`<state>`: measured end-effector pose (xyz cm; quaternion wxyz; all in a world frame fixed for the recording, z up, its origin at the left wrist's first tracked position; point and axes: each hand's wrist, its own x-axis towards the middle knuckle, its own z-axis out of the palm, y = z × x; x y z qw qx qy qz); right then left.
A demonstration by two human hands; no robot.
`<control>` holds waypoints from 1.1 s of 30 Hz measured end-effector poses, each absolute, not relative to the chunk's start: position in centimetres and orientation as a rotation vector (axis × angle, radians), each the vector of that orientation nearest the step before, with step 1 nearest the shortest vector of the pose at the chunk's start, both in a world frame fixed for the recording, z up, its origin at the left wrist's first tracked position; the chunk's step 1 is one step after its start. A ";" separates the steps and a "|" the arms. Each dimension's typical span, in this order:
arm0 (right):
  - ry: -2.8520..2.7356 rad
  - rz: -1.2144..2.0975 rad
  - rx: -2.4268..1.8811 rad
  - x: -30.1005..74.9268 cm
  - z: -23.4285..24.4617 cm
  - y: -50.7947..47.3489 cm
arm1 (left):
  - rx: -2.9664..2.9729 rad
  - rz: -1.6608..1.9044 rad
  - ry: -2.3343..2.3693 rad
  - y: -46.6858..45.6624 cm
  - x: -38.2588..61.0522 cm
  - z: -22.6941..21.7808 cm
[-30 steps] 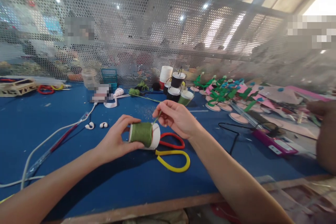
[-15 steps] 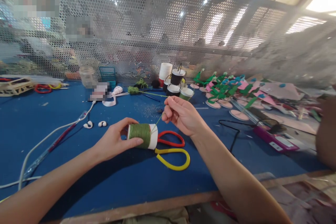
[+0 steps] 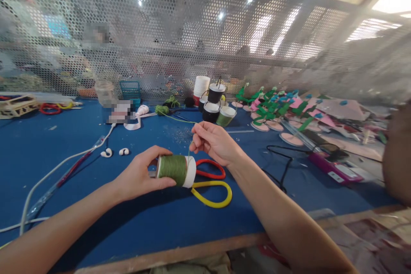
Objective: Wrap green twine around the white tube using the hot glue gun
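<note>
OK, I've got the left hand [image 3: 138, 175] gripping the white cup [image 3: 191, 172], tipped on its side over the blue table [image 3: 154, 227], thumb and fingers around its green yarn wrap [image 3: 173, 170]. Right hand [image 3: 210, 140] sits just beside it, fingers closed on the strand [image 3: 183, 120], which runs back to the yarn ball [image 3: 162, 110]. Red-and-yellow-handled scissors [image 3: 229, 193] lie partly behind the cup.

Scissors [image 3: 215, 206] partly hidden by cup [image 3: 172, 168]
</note>
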<state>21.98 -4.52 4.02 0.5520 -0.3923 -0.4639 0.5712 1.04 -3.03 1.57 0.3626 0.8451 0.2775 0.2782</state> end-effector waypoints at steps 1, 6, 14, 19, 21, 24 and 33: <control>-1.103 1.360 -0.930 21.9 3.9 -4.5 | 2.200 0.722 0.696 -3.0 1.0 1.5; -1.113 1.390 -0.955 21.8 3.7 -4.5 | 2.289 0.757 0.615 -2.9 0.9 1.4; -1.136 1.424 -0.959 21.5 3.5 -4.4 | 2.428 0.835 0.506 -2.9 0.8 1.3; -1.174 1.421 -0.949 21.5 3.2 -4.3 | 2.503 0.816 0.453 -2.7 0.6 1.4; -1.193 1.422 -0.935 21.4 3.1 -4.3 | 2.520 0.794 0.438 -2.7 0.5 1.4; -1.231 1.430 -0.909 21.4 2.9 -4.2 | 2.523 0.782 0.419 -2.7 0.5 1.4; -1.372 1.211 -0.985 21.1 2.9 -4.4 | 2.534 0.808 0.350 -2.7 0.5 1.4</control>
